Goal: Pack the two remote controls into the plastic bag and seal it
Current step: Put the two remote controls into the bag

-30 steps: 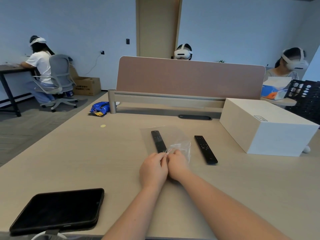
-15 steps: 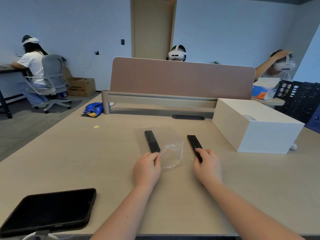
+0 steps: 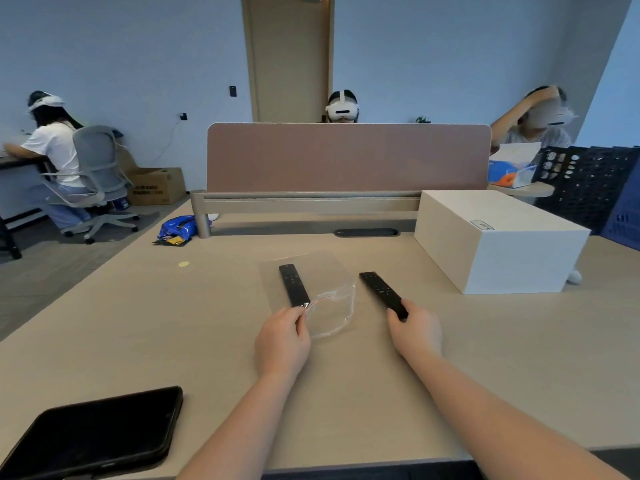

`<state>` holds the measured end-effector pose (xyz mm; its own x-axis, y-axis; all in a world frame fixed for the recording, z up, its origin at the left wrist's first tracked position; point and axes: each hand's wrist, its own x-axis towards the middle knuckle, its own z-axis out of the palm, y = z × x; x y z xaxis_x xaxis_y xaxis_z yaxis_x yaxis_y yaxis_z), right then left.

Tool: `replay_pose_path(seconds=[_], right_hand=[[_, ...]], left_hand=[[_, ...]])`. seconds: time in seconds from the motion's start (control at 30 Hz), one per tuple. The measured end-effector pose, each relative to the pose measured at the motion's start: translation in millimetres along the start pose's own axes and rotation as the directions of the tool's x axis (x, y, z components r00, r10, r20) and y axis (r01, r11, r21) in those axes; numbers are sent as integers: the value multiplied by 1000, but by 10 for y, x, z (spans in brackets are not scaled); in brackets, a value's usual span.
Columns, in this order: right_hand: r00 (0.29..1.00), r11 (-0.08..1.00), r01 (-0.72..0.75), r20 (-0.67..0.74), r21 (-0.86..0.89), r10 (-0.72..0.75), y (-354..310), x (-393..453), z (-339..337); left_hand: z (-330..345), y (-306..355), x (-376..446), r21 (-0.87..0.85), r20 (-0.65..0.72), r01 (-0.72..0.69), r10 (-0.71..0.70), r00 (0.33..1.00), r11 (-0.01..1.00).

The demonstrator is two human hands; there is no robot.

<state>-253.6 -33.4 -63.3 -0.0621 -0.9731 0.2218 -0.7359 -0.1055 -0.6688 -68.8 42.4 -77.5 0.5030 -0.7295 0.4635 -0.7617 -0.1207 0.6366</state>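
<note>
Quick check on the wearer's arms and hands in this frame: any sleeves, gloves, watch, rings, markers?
Both are bare. The left hand and right hand show no gloves, and no rings can be seen from this angle. Both forearms are uncovered right to the bottom edge of the picture: no sleeve cuffs, watch, bracelet, straps, cables or tracking markers show on either wrist.

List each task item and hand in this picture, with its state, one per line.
plastic bag: mouth held open, unsealed, lying on the desk
left remote: inside the bag
right remote: outside the bag, near end gripped
left hand: pinching the bag's mouth
right hand: closed on the right remote
</note>
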Motion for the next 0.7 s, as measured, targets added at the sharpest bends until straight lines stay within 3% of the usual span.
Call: replay_pose_path(seconds=[0.13, 0.27, 0.5, 0.7], right_hand=[[999, 955, -24, 43, 296, 11, -34, -250, -330], [996, 916, -2, 83, 402, -34, -115, -433, -664], [954, 949, 107, 237, 297, -182, -240, -744, -899], [920, 954, 279, 255, 109, -298, -228, -874, -672]], left_hand=[[5, 7, -8, 12, 2, -13, 13, 1000, 1000], [-6, 10, -5, -5, 3, 29, -29, 1000, 1000], [-37, 1, -10, -51, -13, 76, -77, 997, 996], [-34, 10, -12, -64, -63, 33, -37, 997, 997]])
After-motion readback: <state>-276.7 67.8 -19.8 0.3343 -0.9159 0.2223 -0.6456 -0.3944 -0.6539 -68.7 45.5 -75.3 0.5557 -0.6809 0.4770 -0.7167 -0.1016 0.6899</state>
